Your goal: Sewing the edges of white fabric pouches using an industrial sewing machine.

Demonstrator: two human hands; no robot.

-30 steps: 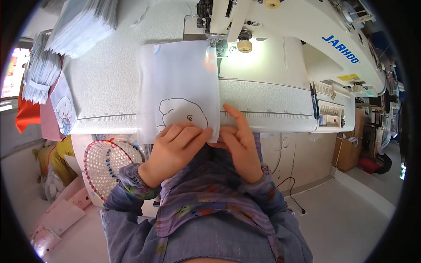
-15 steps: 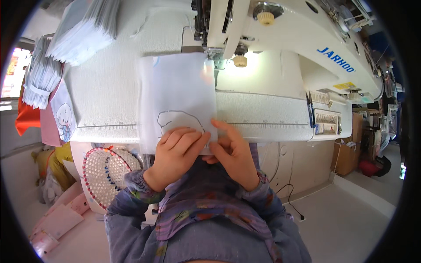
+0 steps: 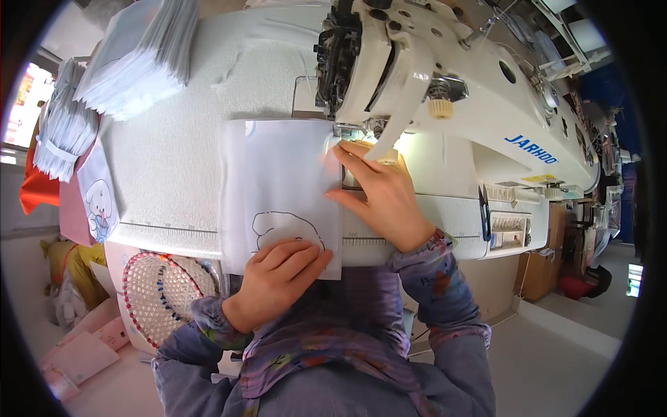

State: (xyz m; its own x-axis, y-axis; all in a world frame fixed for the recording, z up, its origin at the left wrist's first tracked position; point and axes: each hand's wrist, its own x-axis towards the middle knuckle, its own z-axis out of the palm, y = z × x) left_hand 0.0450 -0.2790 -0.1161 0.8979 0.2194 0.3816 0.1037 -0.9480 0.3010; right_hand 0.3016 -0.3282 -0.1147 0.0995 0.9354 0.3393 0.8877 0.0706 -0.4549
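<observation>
Fabric piece (image 3: 278, 187) on table (image 3: 174, 160), left of machine head (image 3: 389, 62). Fabric stacks (image 3: 132, 62) behind-left. Basket (image 3: 163, 295) below table edge.

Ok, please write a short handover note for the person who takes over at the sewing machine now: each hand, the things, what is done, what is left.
Left hand: flat on the near edge of the white fabric piece, beside its printed outline drawing.
Right hand: fingertips press the fabric's right edge just in front of the needle area of the sewing machine.
Things: fabric lies flat on the table; stacks of white pieces at far left.
Done: edge is at the needle area.
Left: no seam visible yet.
</observation>
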